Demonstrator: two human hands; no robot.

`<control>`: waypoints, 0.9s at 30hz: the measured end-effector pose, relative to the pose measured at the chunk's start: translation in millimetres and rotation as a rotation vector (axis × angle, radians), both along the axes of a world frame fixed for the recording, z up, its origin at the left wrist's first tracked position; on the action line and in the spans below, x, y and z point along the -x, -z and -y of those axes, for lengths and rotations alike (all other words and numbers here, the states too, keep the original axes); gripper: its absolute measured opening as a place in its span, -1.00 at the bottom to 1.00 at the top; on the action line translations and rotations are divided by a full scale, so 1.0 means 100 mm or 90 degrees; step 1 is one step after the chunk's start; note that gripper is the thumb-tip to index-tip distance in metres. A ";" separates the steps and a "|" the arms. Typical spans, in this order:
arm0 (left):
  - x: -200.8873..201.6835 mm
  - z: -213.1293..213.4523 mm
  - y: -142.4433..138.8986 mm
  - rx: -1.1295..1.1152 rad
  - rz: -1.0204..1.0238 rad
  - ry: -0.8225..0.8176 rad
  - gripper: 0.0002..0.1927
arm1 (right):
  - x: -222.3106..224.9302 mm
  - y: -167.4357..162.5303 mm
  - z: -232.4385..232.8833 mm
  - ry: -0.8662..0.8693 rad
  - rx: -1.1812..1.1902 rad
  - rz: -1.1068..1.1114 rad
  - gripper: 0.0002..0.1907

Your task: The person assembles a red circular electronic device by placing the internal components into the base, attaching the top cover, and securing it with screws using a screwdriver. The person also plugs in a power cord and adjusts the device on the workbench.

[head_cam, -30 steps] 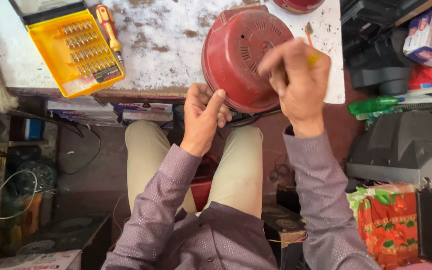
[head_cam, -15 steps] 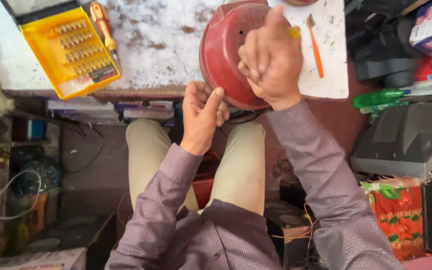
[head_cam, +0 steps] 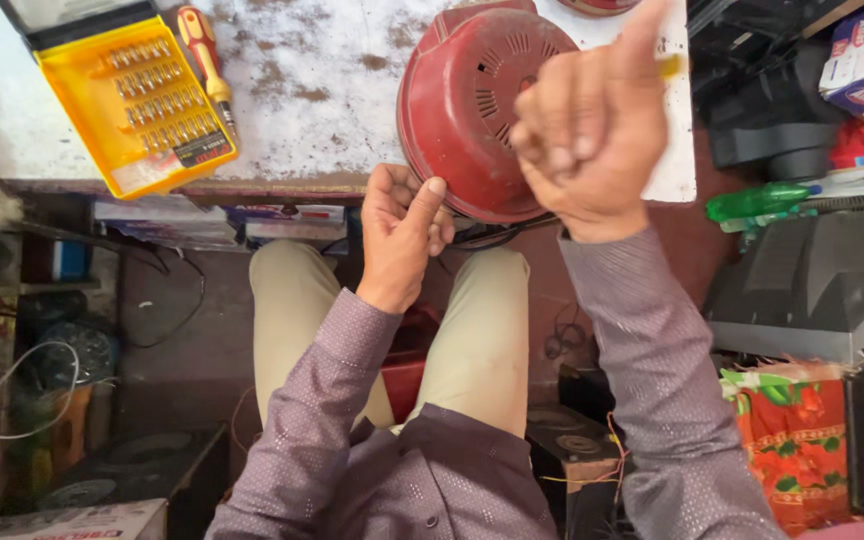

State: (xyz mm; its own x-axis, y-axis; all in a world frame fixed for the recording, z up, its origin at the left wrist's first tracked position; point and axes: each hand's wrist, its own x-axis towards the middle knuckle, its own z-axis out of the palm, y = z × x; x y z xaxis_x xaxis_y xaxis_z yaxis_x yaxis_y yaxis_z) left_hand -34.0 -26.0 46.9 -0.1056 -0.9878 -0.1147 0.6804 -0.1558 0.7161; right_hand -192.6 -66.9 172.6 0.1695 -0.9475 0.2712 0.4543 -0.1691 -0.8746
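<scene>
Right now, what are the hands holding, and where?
The left hand grips the red casing by its near rim. The right hand is closed round a yellow-tipped tool; its grip hides the handle.

A worn white bench point(head_cam: 332, 110) with brown scuffs spans the top. Beneath its edge a shelf point(head_cam: 202, 215) holds flat boxes. The floor point(head_cam: 182, 350) below is dark and cluttered with wires. Black machine housings point(head_cam: 812, 290) crowd one side, under even light.

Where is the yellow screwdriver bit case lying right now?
In the head view the yellow bit case lies open on the white worktable, far left of the red round housing, with a red-and-yellow screwdriver along its right edge.
</scene>
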 end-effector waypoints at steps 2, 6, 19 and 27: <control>-0.02 0.00 -0.02 -0.007 -0.004 0.009 -0.77 | 0.11 -0.12 -0.05 0.039 0.038 -0.052 -0.31; -0.13 0.04 -0.07 -0.003 -0.017 0.057 -0.76 | 0.15 -0.22 -0.21 0.275 0.208 -0.468 -0.50; -0.18 0.19 -0.08 -0.046 -0.001 0.074 -0.73 | 0.22 -0.48 0.47 -0.057 0.036 0.037 -0.29; -0.27 0.22 -0.07 -0.057 -0.061 0.059 -0.75 | -0.46 -0.42 1.08 -0.128 -0.086 0.110 -0.28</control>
State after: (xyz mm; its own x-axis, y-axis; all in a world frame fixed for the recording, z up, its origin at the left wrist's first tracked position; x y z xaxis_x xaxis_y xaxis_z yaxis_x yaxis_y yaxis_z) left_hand -7.1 -48.0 53.6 -0.2104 -0.9596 -0.1870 0.7246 -0.2815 0.6291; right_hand -146.3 -175.0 214.8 0.3202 -0.9288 0.1865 0.6112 0.0522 -0.7898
